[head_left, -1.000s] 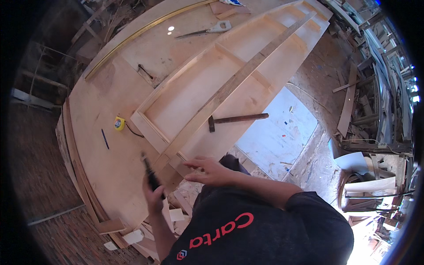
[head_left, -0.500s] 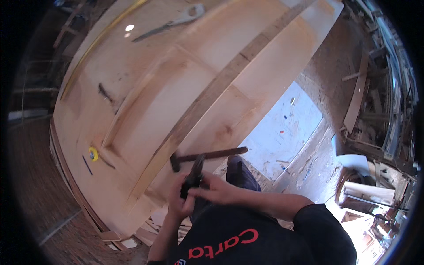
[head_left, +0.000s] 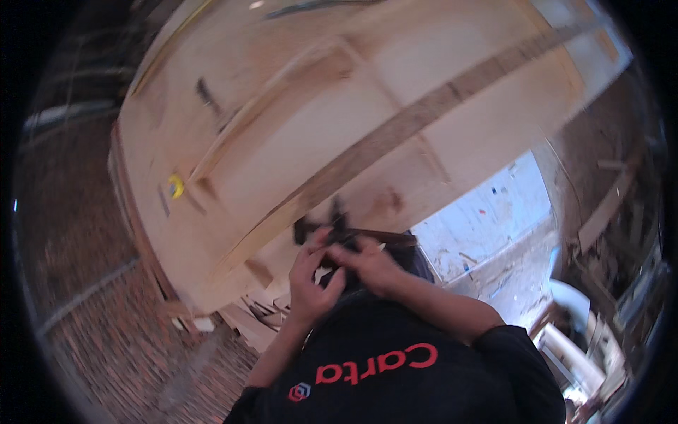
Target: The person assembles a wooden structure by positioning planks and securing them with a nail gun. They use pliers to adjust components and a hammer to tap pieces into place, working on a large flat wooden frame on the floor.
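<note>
My right hand [head_left: 376, 268] is closed around a dark tool [head_left: 339, 215] that looks like pliers, its jaws pointing away from me; motion blurs it. My left hand [head_left: 311, 279] meets it from the other side, fingers curled and their tips against the tool or the right fingers. Whether something small sits in the left fingertips is too blurred to make out. Just beyond the hands a hammer lies on the pale wooden panel [head_left: 268, 169], its wooden handle [head_left: 388, 237] reaching right, partly hidden by the tool and my right hand.
A long wooden strip [head_left: 381, 145] runs diagonally along the panel, with thinner ribs beside it. A yellow tape roll [head_left: 176, 186], a dark curved piece [head_left: 205, 92] and a saw blade [head_left: 304, 8] lie on the panel. Wood scraps [head_left: 600, 212] are piled at right.
My view has turned, shifting the panel rightward and upward in the picture. Both hands have moved farther from my body with the tool, and the left fingers have loosened from around it.
</note>
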A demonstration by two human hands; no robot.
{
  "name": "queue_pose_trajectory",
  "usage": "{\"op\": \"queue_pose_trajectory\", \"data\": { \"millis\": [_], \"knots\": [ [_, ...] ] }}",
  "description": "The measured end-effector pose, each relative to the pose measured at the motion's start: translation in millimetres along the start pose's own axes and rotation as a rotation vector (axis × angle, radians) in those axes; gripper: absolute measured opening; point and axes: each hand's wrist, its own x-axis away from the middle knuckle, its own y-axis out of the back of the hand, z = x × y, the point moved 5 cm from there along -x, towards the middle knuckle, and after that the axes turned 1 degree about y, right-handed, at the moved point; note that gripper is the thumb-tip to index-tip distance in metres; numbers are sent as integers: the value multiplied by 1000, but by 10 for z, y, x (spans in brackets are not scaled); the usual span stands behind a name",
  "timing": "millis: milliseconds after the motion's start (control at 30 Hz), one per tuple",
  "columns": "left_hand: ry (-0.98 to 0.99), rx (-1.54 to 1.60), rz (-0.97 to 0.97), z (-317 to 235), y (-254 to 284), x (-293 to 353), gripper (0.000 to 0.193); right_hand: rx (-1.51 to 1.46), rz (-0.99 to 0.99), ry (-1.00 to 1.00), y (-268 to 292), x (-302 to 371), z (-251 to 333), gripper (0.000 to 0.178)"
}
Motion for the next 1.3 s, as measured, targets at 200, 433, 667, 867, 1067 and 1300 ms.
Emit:
{"op": "queue_pose_trajectory", "data": {
  "millis": [200, 433, 667, 867, 1067, 1300],
  "knots": [
    [-103, -329, -420, 99, 781, -7, 42, 89, -86, -231, 24, 70, 207, 46],
    [-265, -297, -384, 803, 1001, -217, 45, 457, -164, -101, 65, -195, 173, 37],
    [-375, -330, -311, 1094, 946, -179, 51, 191, -33, -90, 121, -227, 176, 38],
    [-445, -393, -334, 1234, 946, -209, 50, 555, -300, -31, 119, 5, 522, 30],
    [-440, -256, -434, 950, 1173, -59, 45, 875, -203, -132, -179, 123, 601, 33],
    [-14, 632, -6, 816, 844, -131, 46, 792, 47, -235, -733, 202, 218, 45]
  ]
}}
